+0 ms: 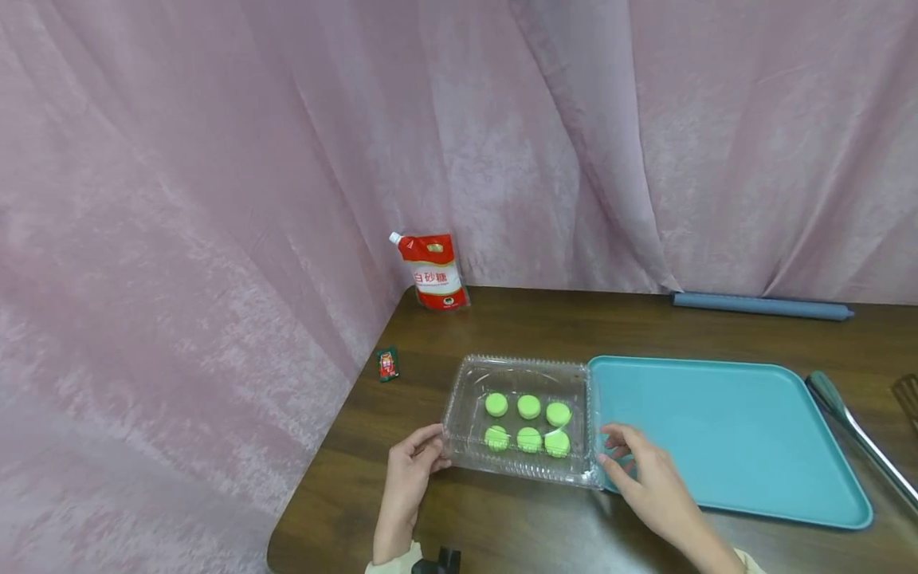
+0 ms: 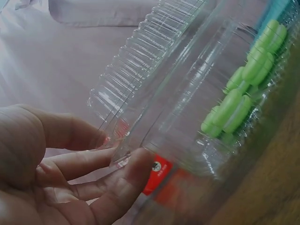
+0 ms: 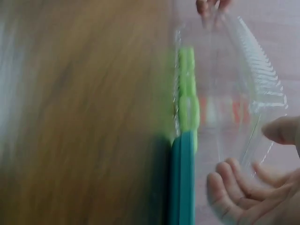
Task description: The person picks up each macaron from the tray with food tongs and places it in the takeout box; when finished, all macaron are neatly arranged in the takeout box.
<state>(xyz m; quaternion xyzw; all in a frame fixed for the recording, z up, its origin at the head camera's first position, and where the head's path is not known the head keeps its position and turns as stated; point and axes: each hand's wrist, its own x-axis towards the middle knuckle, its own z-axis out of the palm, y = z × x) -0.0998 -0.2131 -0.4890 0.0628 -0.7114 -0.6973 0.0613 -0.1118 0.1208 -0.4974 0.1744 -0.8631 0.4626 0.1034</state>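
A clear plastic clamshell box (image 1: pixel 459 438) with several green macarons (image 1: pixel 529 406) in it lies on the table. At its near left corner, my left hand (image 1: pixel 412 470) holds the ribbed rim (image 2: pixel 140 61) between thumb and fingers. My right hand (image 1: pixel 649 478) is at the near right edge, fingers bent loosely. A gap shows between its thumb (image 3: pixel 283 130) and forefinger at the rim. Whether those fingertips press the plastic cannot be told.
A turquoise tray (image 1: pixel 731 430) adjoins the box's right side. Farther right lie tongs (image 1: pixel 857 422) and a slotted utensil (image 1: pixel 908 395). Behind are a red sugar pouch (image 1: pixel 433 273) and a blue-grey rod (image 1: pixel 760 306). A small packet (image 1: pixel 388 364) sits near the left edge.
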